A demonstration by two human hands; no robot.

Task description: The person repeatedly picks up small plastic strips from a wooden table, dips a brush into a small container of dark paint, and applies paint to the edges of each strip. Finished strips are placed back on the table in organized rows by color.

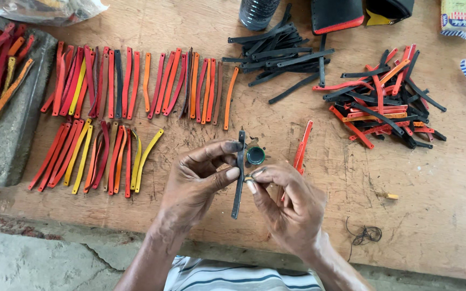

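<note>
My left hand [198, 178] pinches a narrow black strip [238, 175] and holds it upright over the wooden table [432, 205]. My right hand [284, 202] touches the middle of that strip with its fingertips, where a small tan bit shows. Just behind the strip sits a small round dark green pot [255, 156]. A pair of red-orange strips [302, 148] lies slanted next to my right hand.
Two rows of red, orange and yellow strips [130, 86] lie side by side at the left. A pile of black strips [281, 51] and a mixed black and orange pile [386, 99] lie at the back. A grey stone slab [6, 118] holds more strips. A dark bottle [257, 13] stands at the back.
</note>
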